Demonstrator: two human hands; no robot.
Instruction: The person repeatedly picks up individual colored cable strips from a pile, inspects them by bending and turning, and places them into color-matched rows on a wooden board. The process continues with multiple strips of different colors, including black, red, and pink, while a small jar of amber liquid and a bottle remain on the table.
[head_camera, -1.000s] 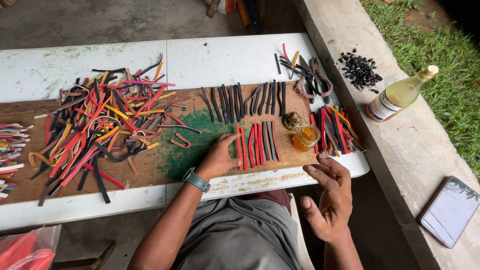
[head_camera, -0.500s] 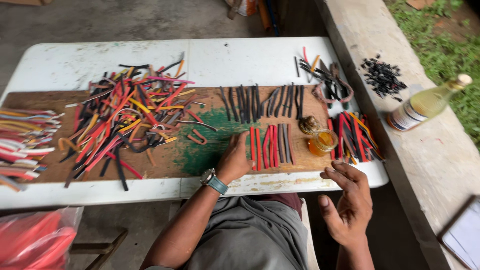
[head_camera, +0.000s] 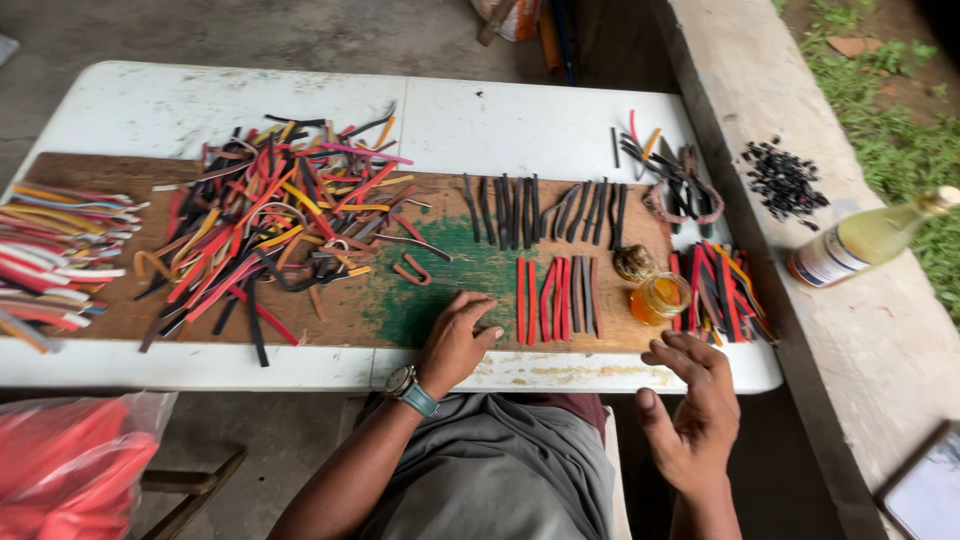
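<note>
Resting palm-down, the left hand (head_camera: 455, 338) lies flat on the green-stained patch of the brown wooden board (head_camera: 90, 172), fingers loosely spread, gripping nothing. Just to its right, nearly touching the fingertips, sits the neat row of short red and dark rubber strips (head_camera: 555, 298), laid parallel. Right hand (head_camera: 692, 412) hovers off the table edge w/ palm open, fingers apart, empty, just below the small glass jar of amber liquid (head_camera: 660, 297).

Judging by the layout, the job in hand is lining strips up side by side. To do that well: slide each one flush vs its neighbour, ends level, keep the flat hand clear of the row so nothing gets nudged.

Containers: the jar is open, about part full, standing upright betw. the red row and a bundle of mixed red/black/orange strips (head_camera: 722, 290). A clear plastic bottle of pale yellow liquid (head_camera: 862, 242) lies tilted on the concrete ledge, well right of both hands. Far left of the left hand, a red plastic bag (head_camera: 62, 468); contents can't be told.
</note>
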